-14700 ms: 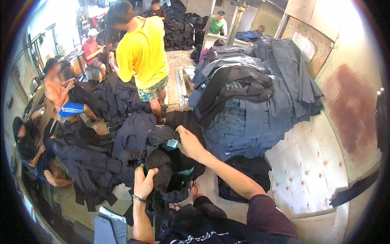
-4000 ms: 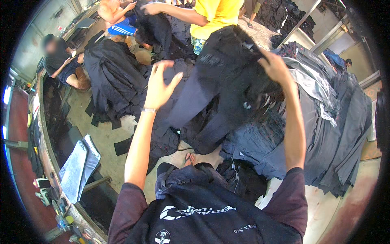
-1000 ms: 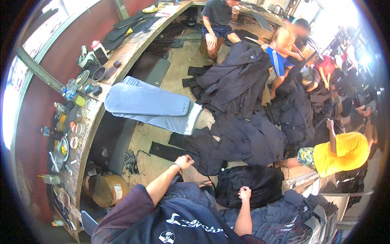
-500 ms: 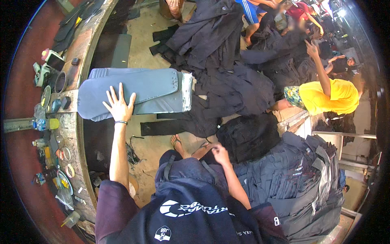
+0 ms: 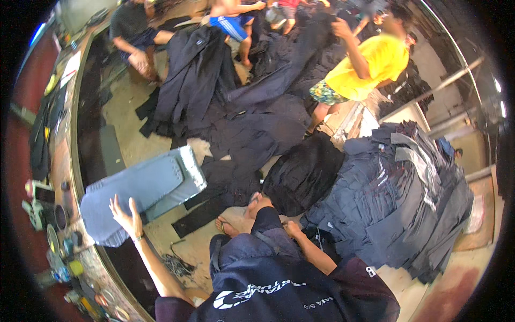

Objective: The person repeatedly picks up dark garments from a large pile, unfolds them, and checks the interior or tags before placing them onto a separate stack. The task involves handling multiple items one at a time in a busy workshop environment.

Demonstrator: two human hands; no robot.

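Desk [image 5: 63, 147] stands left of stiff-looking grey board [image 5: 134, 182], holdable by edges; left hand [image 5: 129, 221] spreads over it; right hand [image 5: 292, 229]: grip unclear.

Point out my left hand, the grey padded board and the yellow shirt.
Left hand [image 5: 127, 219]: head view, on the back of the hand.
Grey padded board [image 5: 142, 180]: head view, on its flat upper face.
Yellow shirt [image 5: 373, 65]: head view, on the middle of the shirt's body.

Two grey boards [image 5: 142, 182], one yellow shirt [image 5: 370, 64].
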